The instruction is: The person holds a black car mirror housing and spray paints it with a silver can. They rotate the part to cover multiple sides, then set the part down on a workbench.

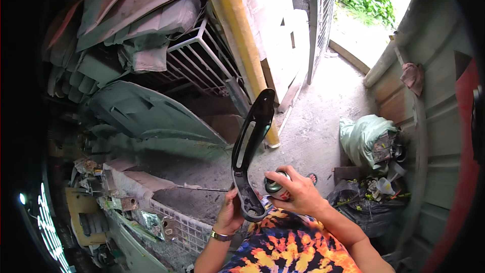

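Head view: holding a curved black part point(243, 168) before the torso, in the left hand point(231, 213), fingers closed round its near end; clasping a spray can point(273, 187) in the right hand's point(301, 190) wrapped fingers. Apparently part-coated: glossy at the far end, duller grey near, perhaps unfinished. Pointing away from the body, long axis bowed leftward.

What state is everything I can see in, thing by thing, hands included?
Black curved part: held up, glossy toward the far end, greyer at the near end.
Left hand: closed on the part's near end.
Spray can: gripped, tilted; whether it's spraying, I can't tell.
Right hand: closed around the can.
Wristband: worn.
Pale green sack: bulging, open, contents showing.
Pink cloth: hanging, bunched.
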The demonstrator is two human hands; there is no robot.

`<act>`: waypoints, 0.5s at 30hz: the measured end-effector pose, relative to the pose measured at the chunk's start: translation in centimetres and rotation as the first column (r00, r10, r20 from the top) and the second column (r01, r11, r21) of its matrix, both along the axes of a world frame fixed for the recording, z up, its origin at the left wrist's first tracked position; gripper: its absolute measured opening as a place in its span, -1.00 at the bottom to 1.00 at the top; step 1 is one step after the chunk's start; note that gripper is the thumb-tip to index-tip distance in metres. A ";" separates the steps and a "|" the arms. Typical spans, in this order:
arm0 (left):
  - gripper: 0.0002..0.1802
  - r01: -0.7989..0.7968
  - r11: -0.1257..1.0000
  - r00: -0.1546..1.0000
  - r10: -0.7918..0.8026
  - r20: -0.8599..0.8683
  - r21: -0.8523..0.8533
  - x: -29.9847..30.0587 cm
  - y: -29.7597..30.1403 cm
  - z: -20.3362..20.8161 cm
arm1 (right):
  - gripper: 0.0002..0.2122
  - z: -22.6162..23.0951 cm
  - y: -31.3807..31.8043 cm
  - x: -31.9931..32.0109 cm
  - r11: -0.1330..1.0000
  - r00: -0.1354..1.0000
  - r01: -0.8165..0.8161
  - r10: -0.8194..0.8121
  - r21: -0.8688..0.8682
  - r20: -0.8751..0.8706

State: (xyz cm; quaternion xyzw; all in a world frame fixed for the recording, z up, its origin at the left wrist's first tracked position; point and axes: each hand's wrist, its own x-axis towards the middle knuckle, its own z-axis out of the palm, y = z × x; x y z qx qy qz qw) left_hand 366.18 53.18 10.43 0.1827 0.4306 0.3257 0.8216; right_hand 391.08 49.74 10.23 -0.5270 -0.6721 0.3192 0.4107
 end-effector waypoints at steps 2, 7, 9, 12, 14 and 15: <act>-0.32 0.040 0.999 0.999 -0.040 -0.008 -0.002 0.1 0.5 0.0 | -0.31 -0.3 0.5 0.0 0.992 0.993 0.121 -0.120 0.034 -0.022; -0.31 0.068 0.998 0.997 -0.068 0.021 -0.004 0.0 0.8 0.0 | -0.31 -0.2 3.2 1.4 0.875 0.888 0.456 -0.459 0.161 -0.019; -0.32 0.074 0.997 0.997 -0.075 0.029 0.008 0.1 0.9 -0.1 | -0.31 0.0 4.0 2.0 0.868 0.878 0.474 -0.479 0.147 -0.001; -0.36 0.048 0.998 0.998 -0.049 0.030 0.027 0.2 1.0 -0.4 | -0.33 0.6 3.8 1.9 0.948 0.947 0.311 -0.315 0.060 0.064; -0.38 0.056 0.998 0.997 -0.058 0.057 0.026 0.3 1.3 -0.3 | -0.35 1.5 2.8 1.3 0.985 0.984 0.167 -0.164 -0.047 0.069; -0.39 0.050 0.998 0.997 -0.052 0.065 0.031 0.3 1.4 -0.4 | -0.35 1.8 2.4 1.4 0.995 0.997 0.054 -0.050 -0.085 0.050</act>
